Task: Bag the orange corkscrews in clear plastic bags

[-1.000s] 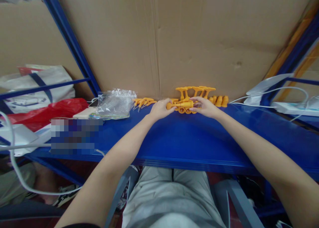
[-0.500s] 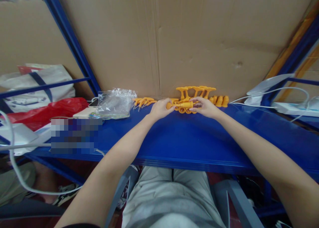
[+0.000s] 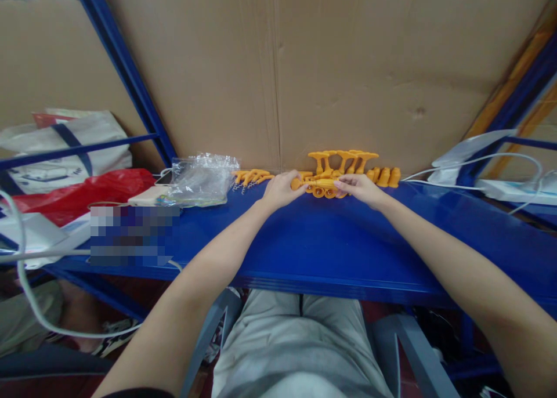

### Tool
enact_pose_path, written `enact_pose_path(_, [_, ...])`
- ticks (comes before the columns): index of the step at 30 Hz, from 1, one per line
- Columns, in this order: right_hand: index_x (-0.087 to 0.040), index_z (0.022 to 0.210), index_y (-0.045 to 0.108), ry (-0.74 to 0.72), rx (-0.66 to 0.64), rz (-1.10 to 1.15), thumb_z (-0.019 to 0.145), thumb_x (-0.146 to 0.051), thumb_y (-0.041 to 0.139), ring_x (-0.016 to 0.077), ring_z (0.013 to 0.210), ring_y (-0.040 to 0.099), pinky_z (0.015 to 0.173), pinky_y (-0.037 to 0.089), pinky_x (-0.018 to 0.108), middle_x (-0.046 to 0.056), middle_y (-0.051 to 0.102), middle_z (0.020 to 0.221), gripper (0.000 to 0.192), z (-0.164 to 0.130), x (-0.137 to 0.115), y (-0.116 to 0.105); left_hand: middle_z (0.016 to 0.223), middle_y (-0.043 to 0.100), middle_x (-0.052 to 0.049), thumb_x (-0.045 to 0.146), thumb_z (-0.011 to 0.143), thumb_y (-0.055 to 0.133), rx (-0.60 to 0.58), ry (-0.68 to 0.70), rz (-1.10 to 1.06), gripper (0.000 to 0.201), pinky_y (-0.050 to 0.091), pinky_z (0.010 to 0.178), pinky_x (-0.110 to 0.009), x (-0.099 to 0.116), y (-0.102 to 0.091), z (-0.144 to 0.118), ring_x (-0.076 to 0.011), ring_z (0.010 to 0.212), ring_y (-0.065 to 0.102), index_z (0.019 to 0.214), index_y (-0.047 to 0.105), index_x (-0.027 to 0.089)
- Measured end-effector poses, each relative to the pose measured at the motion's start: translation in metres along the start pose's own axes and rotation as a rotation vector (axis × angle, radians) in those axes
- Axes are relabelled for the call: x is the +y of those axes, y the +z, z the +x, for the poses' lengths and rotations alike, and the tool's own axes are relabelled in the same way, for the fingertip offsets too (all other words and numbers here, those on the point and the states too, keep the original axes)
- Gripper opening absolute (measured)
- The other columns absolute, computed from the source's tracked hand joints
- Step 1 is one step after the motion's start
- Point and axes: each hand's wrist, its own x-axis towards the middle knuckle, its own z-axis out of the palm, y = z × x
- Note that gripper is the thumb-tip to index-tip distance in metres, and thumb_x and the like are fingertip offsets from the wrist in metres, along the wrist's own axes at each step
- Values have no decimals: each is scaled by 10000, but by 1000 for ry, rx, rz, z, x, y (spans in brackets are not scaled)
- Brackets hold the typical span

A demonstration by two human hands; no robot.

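Note:
Between my two hands lies a yellow plastic piece (image 3: 322, 184), roughly cylindrical and held sideways. My left hand (image 3: 282, 190) is closed on its left end, thumb in front. The fingers of my right hand (image 3: 354, 189) pinch its other end. Just below and behind it are round yellow parts (image 3: 319, 193) with dark, shiny centres. Several yellow T-shaped handles (image 3: 343, 157) stand behind my right hand, and short yellow knobs (image 3: 385, 176) are lined up to its right. Left of my left hand rest yellow hooked pieces (image 3: 252, 176) with small chains.
The blue shelf (image 3: 313, 247) runs beneath my forearms, with a cardboard sheet (image 3: 348, 67) upright behind it. To the left are a clear plastic bag (image 3: 202, 180), a red bag (image 3: 96, 195) and a white cable (image 3: 26, 293). White cables (image 3: 430, 180) also lie at the right.
My right hand's fingers have closed in and turned around the right end of the yellow piece. My left hand stays nearly in place.

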Motion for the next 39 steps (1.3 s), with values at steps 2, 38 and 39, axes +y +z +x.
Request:
enact_pose_path(2, [-167,753,665,55,10,26,719,-629,733,136,612,641,648,547,267,45,696,681,468,-1,-3,2,938,733,-68,398,841,630,7,18,5,217,482,720,-298,0,0,0,-218,842,678,931,622,201])
enact_pose_path(38, [-177,683,612,366,-54,96,864,-783,348,153,337,539,348,422,266,78,611,482,685,-4,-15,8,851,709,-36,386,847,615,46,90,-53,190,464,700,-276,3,0,0,-175,750,637,900,607,204])
enact_pose_path(39, [-170,721,629,381,-69,91,875,-777,321,157,349,553,351,423,267,93,642,526,698,-3,-15,7,845,708,-35,384,848,615,43,85,-53,188,462,697,-275,2,1,1,-174,745,637,897,607,203])
